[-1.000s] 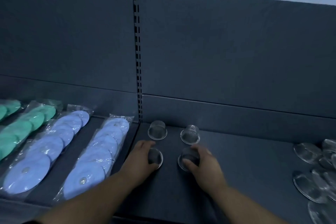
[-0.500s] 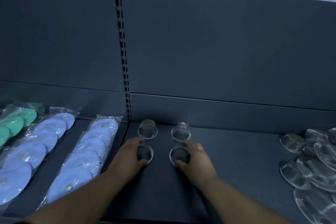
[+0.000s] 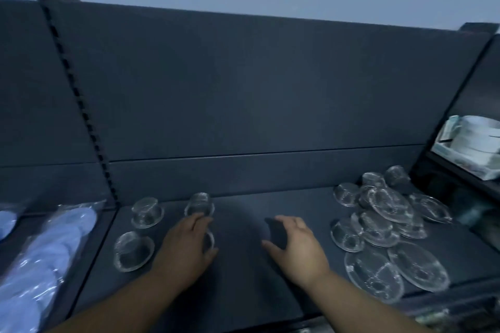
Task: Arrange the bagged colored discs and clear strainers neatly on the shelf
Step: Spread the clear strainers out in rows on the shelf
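Four small clear strainers stand in a square on the dark shelf [image 3: 243, 278]: two at the back [image 3: 147, 211] [image 3: 198, 204], one at the front left [image 3: 132, 251], and a front right strainer [image 3: 210, 240] mostly hidden under my left hand [image 3: 186, 246]. That hand lies over it, with fingers and thumb round its rim. My right hand [image 3: 295, 246] hovers to the right with fingers spread, holding nothing. A loose pile of clear strainers [image 3: 378, 219] lies beyond it. Bagged blue discs [image 3: 54, 240] lie on the left shelf section.
Two large flat clear strainers [image 3: 416, 265] [image 3: 373, 276] lie near the front edge at the right. A slotted upright [image 3: 81, 105] divides the shelf sections. White packaged goods [image 3: 470, 143] sit on a neighbouring shelf at the far right. Bare shelf lies between my hands.
The view has swung right, showing the whole pile. My right hand let go of the front right strainer and moved right; my left hand shifted from the front left strainer onto the front right one.
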A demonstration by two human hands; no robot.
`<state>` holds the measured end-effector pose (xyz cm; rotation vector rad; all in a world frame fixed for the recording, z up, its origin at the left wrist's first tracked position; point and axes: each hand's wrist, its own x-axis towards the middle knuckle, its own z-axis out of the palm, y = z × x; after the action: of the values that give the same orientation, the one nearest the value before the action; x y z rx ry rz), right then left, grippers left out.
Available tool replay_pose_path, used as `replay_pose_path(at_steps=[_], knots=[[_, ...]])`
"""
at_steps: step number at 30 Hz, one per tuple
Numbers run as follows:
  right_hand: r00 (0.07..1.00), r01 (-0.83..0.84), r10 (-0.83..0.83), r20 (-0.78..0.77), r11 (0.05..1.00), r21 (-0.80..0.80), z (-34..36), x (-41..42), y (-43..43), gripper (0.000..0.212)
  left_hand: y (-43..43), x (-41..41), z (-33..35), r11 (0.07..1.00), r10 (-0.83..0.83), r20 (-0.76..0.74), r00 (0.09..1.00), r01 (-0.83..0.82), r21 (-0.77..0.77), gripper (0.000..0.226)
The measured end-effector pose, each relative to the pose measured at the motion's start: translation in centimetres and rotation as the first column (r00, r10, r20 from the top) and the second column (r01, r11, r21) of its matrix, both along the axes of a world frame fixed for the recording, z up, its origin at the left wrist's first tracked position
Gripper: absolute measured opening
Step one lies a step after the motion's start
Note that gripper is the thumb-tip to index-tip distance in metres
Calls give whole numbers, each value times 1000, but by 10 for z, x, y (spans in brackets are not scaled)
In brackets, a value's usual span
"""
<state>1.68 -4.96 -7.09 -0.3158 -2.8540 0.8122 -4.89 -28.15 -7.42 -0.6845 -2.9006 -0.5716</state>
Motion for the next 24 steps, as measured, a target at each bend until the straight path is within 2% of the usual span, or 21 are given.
replay_pose_path(at_steps=[5,9,17,24], knots=[[994,104,-106,-4,978,179,16,30,90,57,93,4,5,990,-107,37,994,110,-89,67],[984,175,-178,-6,957,232,24,48,166,55,172,11,5,982,-160,54,986,165,-96,69],[974,222,-224,-6,957,185,29,43,288,54,308,12,10,984,-172,120,978,175,-17,68],[986,161,-164,27,982,97,30,-4,338,56,366,-14,22,994,-105,157,982,102,23,62]])
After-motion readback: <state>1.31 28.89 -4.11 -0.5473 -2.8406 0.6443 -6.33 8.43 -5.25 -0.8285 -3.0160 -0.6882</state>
